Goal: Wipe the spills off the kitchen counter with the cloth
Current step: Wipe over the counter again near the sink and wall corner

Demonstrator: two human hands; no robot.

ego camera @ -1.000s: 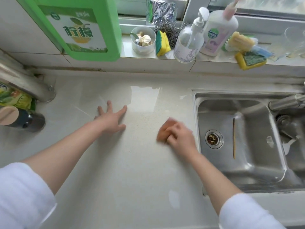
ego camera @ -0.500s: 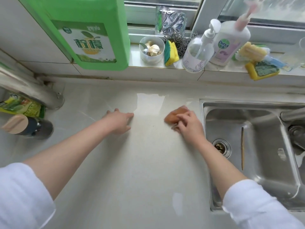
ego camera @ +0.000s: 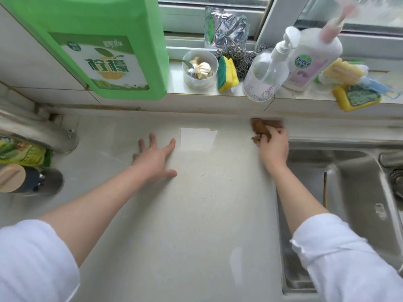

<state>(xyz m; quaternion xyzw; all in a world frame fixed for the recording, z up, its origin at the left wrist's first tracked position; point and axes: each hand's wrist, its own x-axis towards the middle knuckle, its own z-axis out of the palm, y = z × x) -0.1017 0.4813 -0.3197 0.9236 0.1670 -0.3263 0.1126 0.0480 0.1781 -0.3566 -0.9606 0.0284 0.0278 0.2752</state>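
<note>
Cloth [ego camera: 265, 127] moved back to the wall, right hand [ego camera: 272, 147] clamped on it, left hand [ego camera: 156, 159] flat, fingers spread.

cloth [ego camera: 265, 127] and right hand [ego camera: 272, 147] now farther back

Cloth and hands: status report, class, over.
Right hand grips cloth at counter's back edge. Left hand flat, open on counter. Nothing in the way.

light: bright daylight | glare: counter [ego camera: 199, 137] | shadows: soft | edges: blurred, wide-angle bent
</note>
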